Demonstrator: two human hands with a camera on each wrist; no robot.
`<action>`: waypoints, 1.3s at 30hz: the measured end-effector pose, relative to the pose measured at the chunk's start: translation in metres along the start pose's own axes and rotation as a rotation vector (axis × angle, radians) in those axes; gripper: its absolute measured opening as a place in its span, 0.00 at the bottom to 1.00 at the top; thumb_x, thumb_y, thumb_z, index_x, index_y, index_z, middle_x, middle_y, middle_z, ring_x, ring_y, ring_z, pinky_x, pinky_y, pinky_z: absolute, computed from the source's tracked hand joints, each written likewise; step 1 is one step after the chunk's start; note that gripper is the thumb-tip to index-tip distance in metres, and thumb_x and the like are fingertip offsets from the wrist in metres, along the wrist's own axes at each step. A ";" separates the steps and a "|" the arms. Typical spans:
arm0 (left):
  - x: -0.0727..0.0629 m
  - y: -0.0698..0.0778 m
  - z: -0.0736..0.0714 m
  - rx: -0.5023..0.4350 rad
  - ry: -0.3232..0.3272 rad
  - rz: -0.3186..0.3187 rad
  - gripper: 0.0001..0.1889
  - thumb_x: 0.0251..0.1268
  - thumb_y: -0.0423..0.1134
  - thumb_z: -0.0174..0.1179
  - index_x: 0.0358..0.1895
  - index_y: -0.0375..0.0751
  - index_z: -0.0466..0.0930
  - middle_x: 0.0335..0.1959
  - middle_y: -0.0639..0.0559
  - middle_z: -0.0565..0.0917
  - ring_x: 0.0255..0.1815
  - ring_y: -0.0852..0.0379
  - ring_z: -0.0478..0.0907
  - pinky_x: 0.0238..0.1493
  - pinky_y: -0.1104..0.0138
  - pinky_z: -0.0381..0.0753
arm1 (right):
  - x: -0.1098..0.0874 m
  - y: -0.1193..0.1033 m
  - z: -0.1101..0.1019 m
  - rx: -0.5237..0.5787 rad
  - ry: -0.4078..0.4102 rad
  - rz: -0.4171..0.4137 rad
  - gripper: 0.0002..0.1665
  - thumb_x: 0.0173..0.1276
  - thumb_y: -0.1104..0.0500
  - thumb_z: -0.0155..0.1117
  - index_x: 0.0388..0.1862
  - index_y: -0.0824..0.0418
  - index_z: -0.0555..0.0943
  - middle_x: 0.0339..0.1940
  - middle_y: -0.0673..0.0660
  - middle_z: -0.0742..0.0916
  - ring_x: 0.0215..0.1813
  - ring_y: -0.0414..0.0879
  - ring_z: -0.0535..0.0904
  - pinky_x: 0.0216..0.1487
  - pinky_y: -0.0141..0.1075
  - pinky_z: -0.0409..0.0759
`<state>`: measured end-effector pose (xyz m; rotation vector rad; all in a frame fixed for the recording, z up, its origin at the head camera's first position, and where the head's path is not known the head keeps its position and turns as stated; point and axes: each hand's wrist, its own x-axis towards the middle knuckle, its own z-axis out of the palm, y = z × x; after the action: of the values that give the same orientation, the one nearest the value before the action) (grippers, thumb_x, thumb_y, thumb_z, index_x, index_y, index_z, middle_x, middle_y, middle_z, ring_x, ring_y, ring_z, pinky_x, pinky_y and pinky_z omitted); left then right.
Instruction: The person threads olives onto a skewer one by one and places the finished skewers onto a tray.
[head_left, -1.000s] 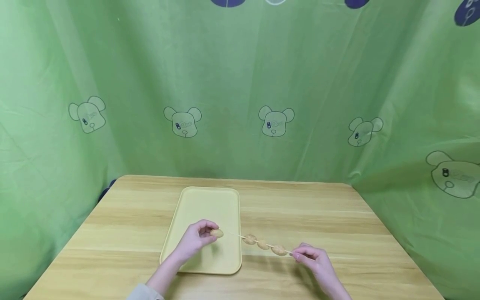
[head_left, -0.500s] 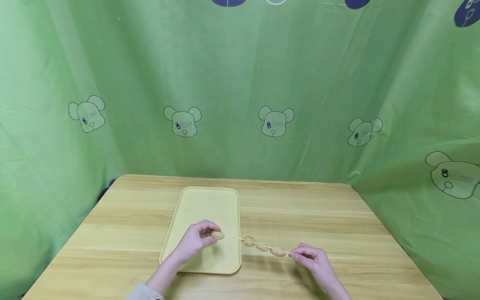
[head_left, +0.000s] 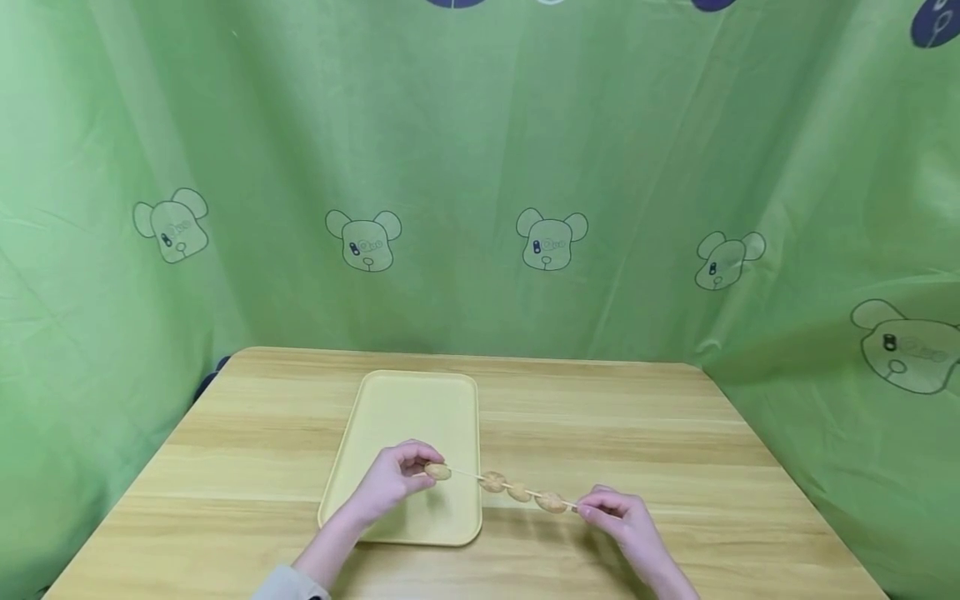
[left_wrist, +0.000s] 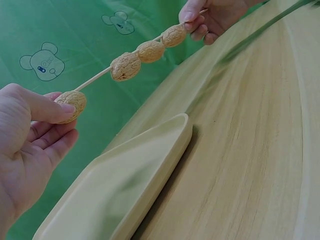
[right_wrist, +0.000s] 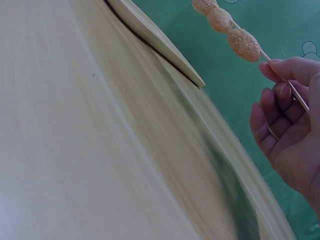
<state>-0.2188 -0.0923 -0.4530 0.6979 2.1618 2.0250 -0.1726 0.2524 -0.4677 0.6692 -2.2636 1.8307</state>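
My left hand (head_left: 393,477) pinches a wrinkled tan oval ball (left_wrist: 73,104) between thumb and fingers above the tray. The tip of a thin wooden skewer (left_wrist: 92,79) meets this ball; how deep it goes in cannot be seen. Three similar balls are threaded on the skewer, among them a left one (head_left: 492,482), a middle one (head_left: 519,492) and a right one (right_wrist: 244,45). My right hand (head_left: 624,518) pinches the skewer's other end, just past the right ball. The skewer is held in the air, tilting slightly down to the right in the head view.
A pale yellow rectangular tray (head_left: 420,400) lies on the wood-grain table (head_left: 600,417), left of the middle. Green curtains (head_left: 465,150) with printed bear heads hang behind and at both sides.
The gap between the left hand's ball and the skewer tip has closed. The left hand has shifted slightly right, while the right hand and skewer have shifted slightly left.
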 end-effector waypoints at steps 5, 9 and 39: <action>0.000 0.000 0.000 -0.001 -0.003 0.008 0.15 0.50 0.20 0.59 0.44 0.19 0.75 0.43 0.44 0.77 0.41 0.58 0.77 0.47 0.70 0.78 | 0.001 0.001 0.002 0.005 -0.001 0.012 0.06 0.59 0.74 0.58 0.32 0.71 0.82 0.25 0.47 0.79 0.30 0.36 0.71 0.31 0.30 0.71; 0.001 0.000 0.000 0.003 0.000 0.021 0.15 0.50 0.21 0.59 0.44 0.20 0.75 0.44 0.45 0.77 0.41 0.58 0.77 0.49 0.69 0.78 | 0.002 0.001 0.004 0.006 0.000 0.019 0.06 0.59 0.73 0.59 0.32 0.70 0.82 0.24 0.50 0.80 0.30 0.37 0.72 0.32 0.30 0.72; 0.000 0.004 0.003 -0.054 0.083 -0.079 0.21 0.53 0.26 0.62 0.50 0.20 0.71 0.38 0.46 0.79 0.34 0.61 0.76 0.38 0.73 0.78 | 0.005 0.003 0.006 0.074 0.016 -0.058 0.12 0.58 0.77 0.56 0.33 0.66 0.83 0.24 0.48 0.79 0.29 0.38 0.71 0.29 0.32 0.70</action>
<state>-0.2167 -0.0899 -0.4496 0.5224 2.1322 2.0987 -0.1768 0.2464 -0.4695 0.7216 -2.1520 1.8941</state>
